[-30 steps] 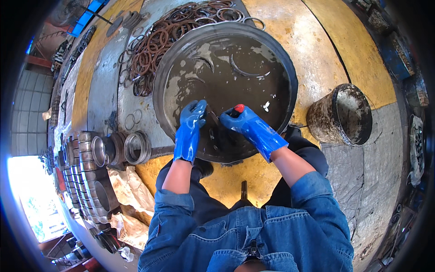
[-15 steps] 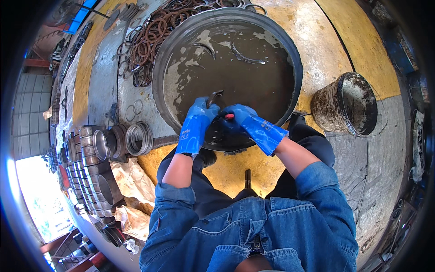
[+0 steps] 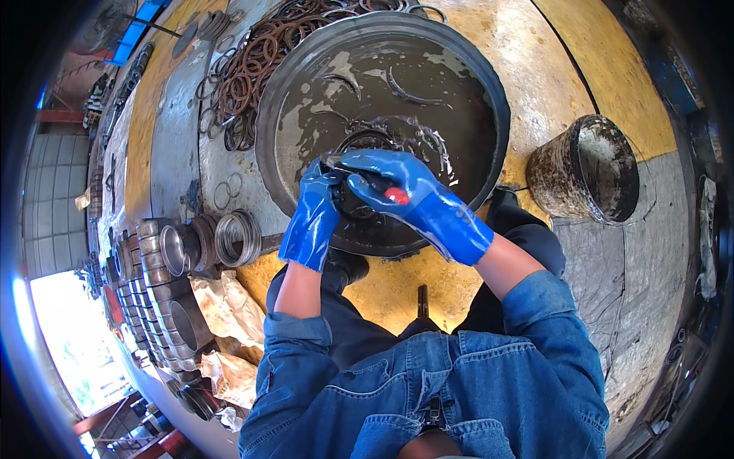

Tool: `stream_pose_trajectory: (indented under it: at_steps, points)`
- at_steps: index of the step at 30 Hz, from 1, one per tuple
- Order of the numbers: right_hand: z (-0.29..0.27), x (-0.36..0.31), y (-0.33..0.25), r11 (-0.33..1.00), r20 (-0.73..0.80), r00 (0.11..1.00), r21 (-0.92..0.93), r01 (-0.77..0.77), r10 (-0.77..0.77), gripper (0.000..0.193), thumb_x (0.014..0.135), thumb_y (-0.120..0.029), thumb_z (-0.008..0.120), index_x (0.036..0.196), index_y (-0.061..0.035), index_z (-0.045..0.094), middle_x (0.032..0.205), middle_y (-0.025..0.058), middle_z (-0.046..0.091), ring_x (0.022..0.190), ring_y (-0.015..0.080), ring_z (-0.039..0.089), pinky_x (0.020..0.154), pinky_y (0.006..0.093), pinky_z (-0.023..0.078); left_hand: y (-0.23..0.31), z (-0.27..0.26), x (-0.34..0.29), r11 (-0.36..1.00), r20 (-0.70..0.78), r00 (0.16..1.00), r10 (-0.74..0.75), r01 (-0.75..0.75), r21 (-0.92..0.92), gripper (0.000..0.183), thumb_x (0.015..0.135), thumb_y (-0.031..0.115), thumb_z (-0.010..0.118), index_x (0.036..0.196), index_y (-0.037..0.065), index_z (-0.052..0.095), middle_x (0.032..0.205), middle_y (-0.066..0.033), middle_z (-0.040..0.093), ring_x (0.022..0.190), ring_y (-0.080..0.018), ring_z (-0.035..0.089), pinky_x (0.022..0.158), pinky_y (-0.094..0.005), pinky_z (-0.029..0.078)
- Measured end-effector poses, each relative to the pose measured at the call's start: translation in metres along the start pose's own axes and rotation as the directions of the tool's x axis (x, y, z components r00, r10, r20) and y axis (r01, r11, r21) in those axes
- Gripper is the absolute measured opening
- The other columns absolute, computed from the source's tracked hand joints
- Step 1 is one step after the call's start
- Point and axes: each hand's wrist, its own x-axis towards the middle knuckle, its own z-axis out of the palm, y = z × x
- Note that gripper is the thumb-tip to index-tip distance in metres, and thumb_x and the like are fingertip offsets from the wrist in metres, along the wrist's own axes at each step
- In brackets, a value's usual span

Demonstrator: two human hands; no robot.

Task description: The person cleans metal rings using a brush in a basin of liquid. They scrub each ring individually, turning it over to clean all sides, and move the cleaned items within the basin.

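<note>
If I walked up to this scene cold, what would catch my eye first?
Most likely the bright blue gloves: the left hand and right hand meet over a big round basin of murky liquid, gripping a dark ring and a red-handled tool. Next, the tangle of rusty brown rings at upper left, and the grimy bucket on the right.

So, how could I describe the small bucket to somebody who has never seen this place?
Find the big round basin of dark liquid where both gloved hands work. On the yellow floor at its right stands the bucket, apart from the basin. It is the only upright, open container there, crusted with dirt and dark inside.
</note>
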Motion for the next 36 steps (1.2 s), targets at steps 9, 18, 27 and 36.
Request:
stream_pose_trajectory:
  at_steps: [9, 18, 27, 36]
  points:
    - [-0.028, -0.004, 0.044, 0.767, -0.361, 0.678, 0.257, -0.588, 0.641, 0.033, 0.090, -0.029, 0.071, 0.102, 0.0023, 0.072, 0.088, 0.0099, 0.073, 0.080, 0.0182, 0.070, 0.076, 0.0335, 0.055, 0.009, 0.016, -0.012, 0.953, 0.033, 0.993, -0.117, 0.122, -0.276, 0.023, 0.096, 0.014, 0.070, 0.118, 0.011, 0.064, 0.079, -0.0060, 0.069, 0.045, -0.0073, 0.044, 0.043, -0.0243, 0.031]
    - [-0.033, -0.005, 0.085, 0.697, -0.210, 0.712, -0.151, -0.701, 0.670, 0.032, 0.091, -0.029, 0.068, 0.104, 0.0000, 0.074, 0.085, 0.0127, 0.074, 0.077, 0.0191, 0.069, 0.074, 0.0367, 0.055, 0.015, -0.001, -0.004, 0.966, -0.067, 0.992, -0.104, 0.084, -0.246, 0.017, 0.097, 0.017, 0.070, 0.113, 0.012, 0.066, 0.078, -0.0051, 0.069, 0.045, -0.0070, 0.044, 0.043, -0.0249, 0.030]
    - [-0.028, 0.012, 0.061, 0.974, -0.239, 0.949, -0.047, -0.224, 0.206, 0.030, 0.092, -0.019, 0.072, 0.119, -0.0059, 0.073, 0.105, 0.0116, 0.077, 0.094, 0.0212, 0.074, 0.085, 0.0322, 0.057, 0.023, 0.017, -0.010, 0.952, 0.070, 0.988, -0.141, 0.154, -0.263, 0.032, 0.100, 0.018, 0.066, 0.131, 0.010, 0.063, 0.076, -0.0039, 0.067, 0.044, -0.0065, 0.043, 0.042, -0.0235, 0.030]
    - [-0.042, -0.011, 0.083, 0.622, -0.120, 0.622, -0.036, -0.782, 0.774, 0.028, 0.089, -0.030, 0.066, 0.093, -0.0049, 0.076, 0.080, 0.0082, 0.075, 0.074, 0.0178, 0.069, 0.070, 0.0346, 0.053, 0.025, 0.021, -0.010, 0.959, 0.194, 0.981, -0.011, 0.066, -0.277, 0.040, 0.101, 0.017, 0.065, 0.140, 0.011, 0.059, 0.074, -0.0045, 0.065, 0.041, -0.0068, 0.043, 0.040, -0.0228, 0.032]
